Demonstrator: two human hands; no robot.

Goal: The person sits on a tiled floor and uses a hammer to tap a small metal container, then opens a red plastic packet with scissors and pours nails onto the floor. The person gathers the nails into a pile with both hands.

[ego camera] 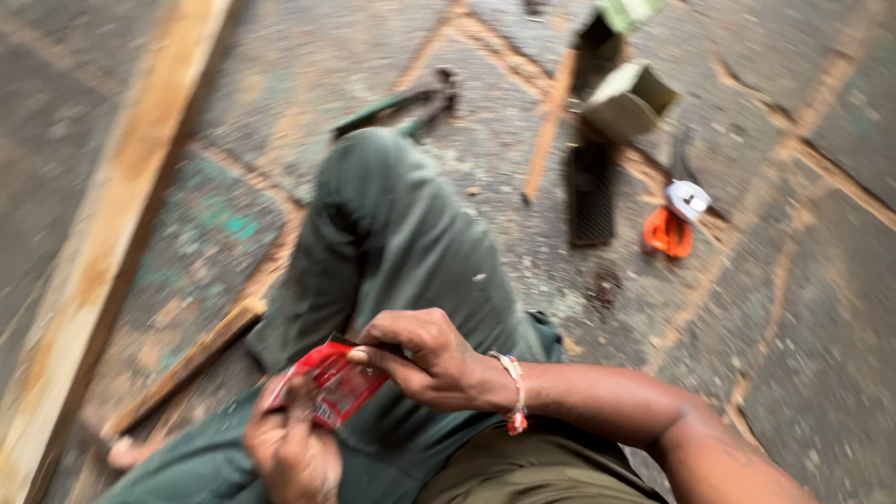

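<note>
Red packet (327, 383) pinched between both hands (411, 359), long axis slanting up-right over the lap.

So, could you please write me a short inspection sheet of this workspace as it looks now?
Surface: rough grey floor, dusty, with wood scraps.
Job's things: red packet, pinched between both hands over the lap.
Clutter: long plank at left; thin stick; pliers beyond the knee; orange and white tool; small box; dark ribbed strip.
Grip: left hand and right hand each hold the packet.
Cables: nothing seen.
Surroundings: green trousers; beaded wristband on the right wrist; picture blurred.
</note>
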